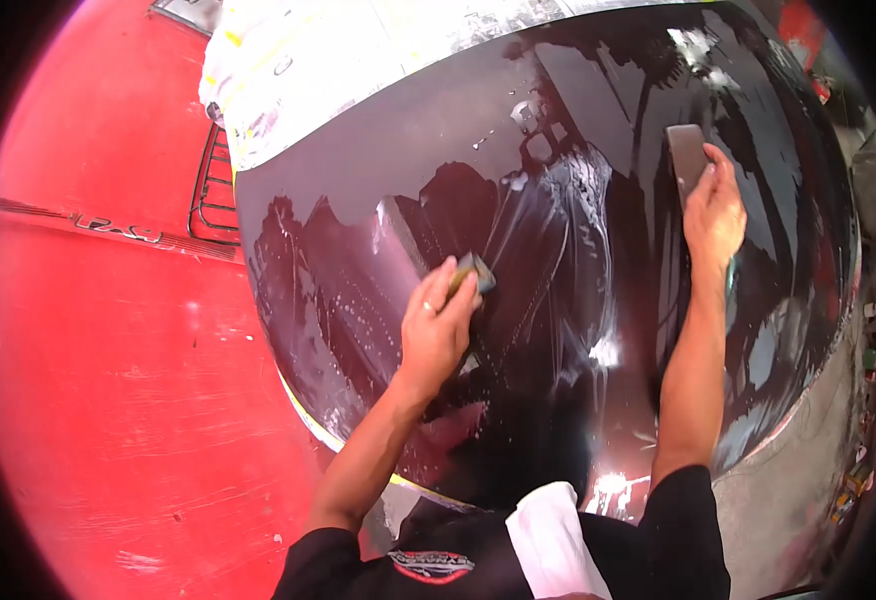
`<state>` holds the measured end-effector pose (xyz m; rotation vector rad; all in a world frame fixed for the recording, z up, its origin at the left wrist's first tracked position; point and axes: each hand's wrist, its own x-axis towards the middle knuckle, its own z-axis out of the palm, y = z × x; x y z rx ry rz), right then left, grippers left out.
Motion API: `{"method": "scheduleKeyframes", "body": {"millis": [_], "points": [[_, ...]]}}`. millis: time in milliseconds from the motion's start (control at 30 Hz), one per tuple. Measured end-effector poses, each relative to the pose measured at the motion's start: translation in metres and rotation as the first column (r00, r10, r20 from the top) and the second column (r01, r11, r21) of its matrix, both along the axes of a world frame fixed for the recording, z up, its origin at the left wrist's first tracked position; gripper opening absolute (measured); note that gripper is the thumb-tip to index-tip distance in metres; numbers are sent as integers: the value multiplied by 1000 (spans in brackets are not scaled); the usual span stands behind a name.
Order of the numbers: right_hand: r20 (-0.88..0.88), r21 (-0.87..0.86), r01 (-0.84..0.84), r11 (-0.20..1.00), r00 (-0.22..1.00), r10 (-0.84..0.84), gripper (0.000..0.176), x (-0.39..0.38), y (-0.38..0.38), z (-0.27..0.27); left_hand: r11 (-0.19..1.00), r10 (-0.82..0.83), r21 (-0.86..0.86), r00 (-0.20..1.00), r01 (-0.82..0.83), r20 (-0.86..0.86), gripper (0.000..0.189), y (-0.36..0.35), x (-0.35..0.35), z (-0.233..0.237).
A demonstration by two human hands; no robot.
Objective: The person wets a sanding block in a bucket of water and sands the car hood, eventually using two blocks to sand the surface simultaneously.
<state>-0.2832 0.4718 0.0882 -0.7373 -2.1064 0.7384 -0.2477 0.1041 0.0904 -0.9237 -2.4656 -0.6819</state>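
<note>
A dark, wet car hood (428, 130) fills the middle of the view, streaked with water and whitish suds. My left hand (435, 325) is closed around a small yellow and blue-green sponge (477, 272) and rests over the left-centre part of the hood. Farther up on the right, my right hand (715, 218) grips the near end of a flat grey sanding block (685, 155), which lies on the hood's surface. Its underside is hidden.
White masking sheeting (338, 60) covers the car beyond the hood's far edge. Along the left stands a red panel (108, 350) with lettering and a black rack (216, 190). A white towel (555, 540) hangs over my black shirt. Small items (853, 490) lie at the far right.
</note>
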Motion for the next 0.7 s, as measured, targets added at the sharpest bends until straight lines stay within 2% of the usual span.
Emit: {"method": "scheduleKeyframes", "body": {"millis": [67, 133, 367, 400, 433, 500, 533, 567, 600, 700], "points": [[-38, -2, -16, 1000, 999, 16, 29, 3, -2, 0, 996, 82, -10, 990, -83, -111, 33, 25, -43, 10], [-9, -81, 1, 997, 1000, -2, 29, 3, -6, 7, 996, 83, -2, 984, -84, -157, 33, 43, -79, 14], [-21, -134, -6, 991, 1000, 4, 29, 8, -9, 10, 971, 233, -21, 963, -237, -135, 29, 88, -163, 36], [-19, -137, -6, 991, 1000, 3, 29, 10, -9, 12, 966, 255, -12, 958, -259, -129, 29, 90, -163, 37], [-6, -161, -2, 987, 1000, 2, 29, 11, -10, 14, 954, 281, -126, 958, -272, 57, 29, 91, -146, 53], [6, -186, -6, 983, 1000, 7, 28, 11, -11, 15, 989, 90, -112, 995, -94, -42, 29, 83, -83, 44], [-21, -151, -11, 989, 1000, 7, 28, 10, -10, 12, 995, 21, -94, 992, -33, -123, 31, 75, -46, 18], [-49, -115, -13, 993, 999, 7, 28, 9, -8, 9, 999, -30, -33, 998, 28, -58, 35, 73, -13, 1], [-51, -112, -13, 994, 999, 8, 28, 8, -8, 6, 1000, 6, -14, 999, -6, -49, 34, 76, -1, 2], [-82, -112, -19, 993, 997, 10, 28, 9, -6, 4, 999, 26, -32, 993, -30, -112, 35, 80, -59, 16]]}}
